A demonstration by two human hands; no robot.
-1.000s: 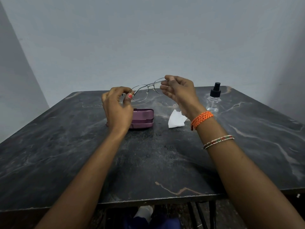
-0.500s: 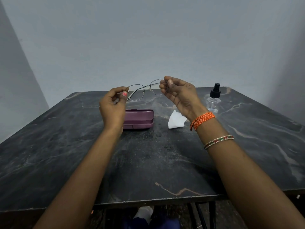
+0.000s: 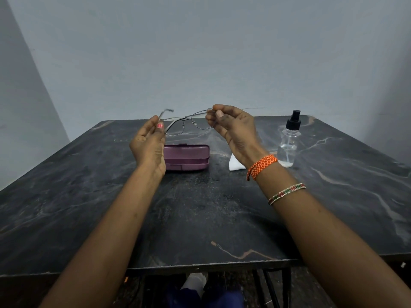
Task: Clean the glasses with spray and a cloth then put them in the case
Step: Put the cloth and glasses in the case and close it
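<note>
The thin wire-framed glasses [image 3: 189, 123] hang in the air above the far middle of the tabletop [image 3: 200, 218], the left hand [image 3: 149, 145] with fingers [image 3: 159, 125] pinched on the left temple and the right hand [image 3: 233, 127] nipping the right rim. Best to grip only metal and keep skin off the clear lenses before spraying. Below lie the closed purple hard-shell case [image 3: 186, 157], a crumpled white cloth [image 3: 235, 163] and, far right, a clear spray bottle [image 3: 289, 145] with a black nozzle, on dark veined stone.

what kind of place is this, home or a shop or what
Hard to say for sure; it looks like a plain indoor room, perhaps a home or a simple recording setup. A dark marble-look table stands against a bare grey wall, with only a glasses case and spray bottle on it.
</note>
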